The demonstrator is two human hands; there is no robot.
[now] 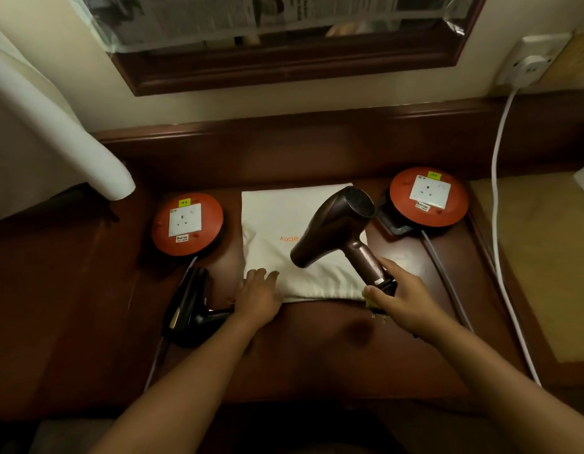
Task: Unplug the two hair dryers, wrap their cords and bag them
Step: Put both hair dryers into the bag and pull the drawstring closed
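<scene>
A brown hair dryer (336, 229) stands tilted over a white cloth bag (277, 224) in the middle of the dark wooden desk. My right hand (402, 294) grips the lower end of its handle together with the bundled cord and plug. My left hand (259, 291) lies flat with straight fingers on the bag's near left corner. A black hair dryer (190, 306) lies on the desk just left of that hand, its handle pointing toward my wrist. Its cord cannot be made out.
Two orange round extension reels with white sockets sit on the desk, one at the left (187, 224) and one at the right (428, 198). A white cable (497, 204) hangs from a wall socket (529, 62) at the upper right. White fabric (38, 126) hangs at the left.
</scene>
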